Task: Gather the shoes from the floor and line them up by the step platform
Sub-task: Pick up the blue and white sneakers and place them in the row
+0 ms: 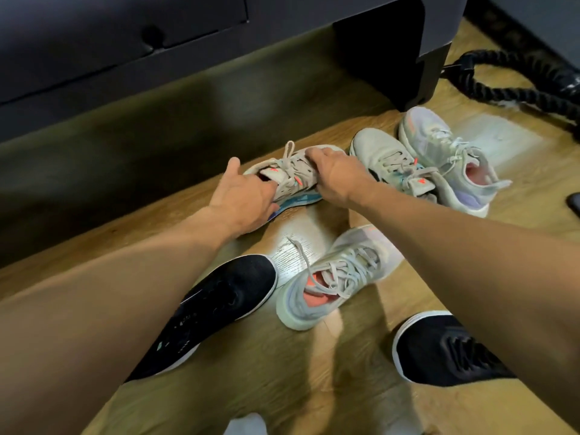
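Observation:
A beige sneaker [290,177] with a teal sole lies tilted on the wooden floor just in front of the dark step platform [157,73]. My left hand [243,196] grips its heel and my right hand [332,174] holds its toe end. Its beige mate [386,158] stands to the right, beside a pale lilac sneaker [445,146]. Another pale lilac sneaker [339,277] rests closer to me in the middle. A black sneaker [219,302] lies under my left forearm, and a second black sneaker [439,350] sits at the lower right.
A thick black rope [518,86] coils on the floor at the upper right, past the platform's corner. A dark flat object [575,204] pokes in at the right edge. Bare wooden floor [282,387] lies near me.

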The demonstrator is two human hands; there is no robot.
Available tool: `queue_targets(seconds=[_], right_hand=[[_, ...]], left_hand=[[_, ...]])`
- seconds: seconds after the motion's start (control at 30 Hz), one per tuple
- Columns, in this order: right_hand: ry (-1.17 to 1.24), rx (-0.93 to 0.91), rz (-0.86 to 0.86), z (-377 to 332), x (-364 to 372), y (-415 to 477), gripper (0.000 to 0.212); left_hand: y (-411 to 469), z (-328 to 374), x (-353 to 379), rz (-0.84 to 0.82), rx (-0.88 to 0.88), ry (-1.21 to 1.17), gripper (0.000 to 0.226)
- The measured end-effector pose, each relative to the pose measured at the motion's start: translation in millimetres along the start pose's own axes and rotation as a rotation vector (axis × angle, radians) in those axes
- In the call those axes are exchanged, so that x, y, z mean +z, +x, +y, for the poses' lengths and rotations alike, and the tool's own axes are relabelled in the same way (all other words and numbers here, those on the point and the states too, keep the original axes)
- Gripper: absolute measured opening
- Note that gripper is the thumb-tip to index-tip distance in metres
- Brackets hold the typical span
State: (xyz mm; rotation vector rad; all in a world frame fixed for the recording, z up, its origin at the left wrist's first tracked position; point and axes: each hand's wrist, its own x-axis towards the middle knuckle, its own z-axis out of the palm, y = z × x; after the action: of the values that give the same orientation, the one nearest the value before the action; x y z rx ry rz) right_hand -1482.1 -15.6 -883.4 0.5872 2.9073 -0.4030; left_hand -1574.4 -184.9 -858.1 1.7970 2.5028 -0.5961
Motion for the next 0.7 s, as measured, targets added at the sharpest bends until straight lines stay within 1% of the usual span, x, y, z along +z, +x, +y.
queue_targets(seconds=[0.07,0.1,0.17,0.2,0.27,0.33,0.4,0.47,0.5,0.57,0.63,0.7], right_hand=[[-0.055,0.055,0.028,12,-2,-7,0.062],[-0.076,0.087,0.036,20,-5,-12,0.062],[-0.132,0.178,-0.013,39,-11,-22,0.067],[-0.176,0.23,-0.063,49,-15,-27,0.07],[-0.244,0.334,-0.144,66,-21,-37,0.076],[-0.239,0.411,-0.189,79,-24,-47,0.087],[-0.22,0.442,-0.205,85,-26,-54,0.094],[-0.213,0.474,-0.22,86,-26,-56,0.095],[-0.208,0.496,-0.218,84,-26,-55,0.093],[-0.189,0.505,-0.177,81,-27,-52,0.077],[-0.154,0.474,-0.099,82,-34,-46,0.059],[-0.098,0.474,-0.015,87,-44,-41,0.052]], left_hand=[[5,8,-7,0.051,-0.074,-0.106,0.031],[9,13,-11,0.073,-0.119,-0.204,0.029],[16,26,-22,0.095,-0.207,-0.417,0.021],[21,33,-27,0.102,-0.231,-0.479,0.018],[29,45,-35,0.086,-0.245,-0.52,0.019],[36,54,-42,0.042,-0.251,-0.534,0.02],[42,60,-44,-0.012,-0.258,-0.534,0.024],[44,64,-43,-0.031,-0.257,-0.505,0.025],[45,67,-42,-0.036,-0.247,-0.48,0.025],[45,69,-38,-0.049,-0.225,-0.43,0.024],[44,69,-33,-0.067,-0.214,-0.428,0.025],[41,65,-28,-0.06,-0.213,-0.446,0.025]])
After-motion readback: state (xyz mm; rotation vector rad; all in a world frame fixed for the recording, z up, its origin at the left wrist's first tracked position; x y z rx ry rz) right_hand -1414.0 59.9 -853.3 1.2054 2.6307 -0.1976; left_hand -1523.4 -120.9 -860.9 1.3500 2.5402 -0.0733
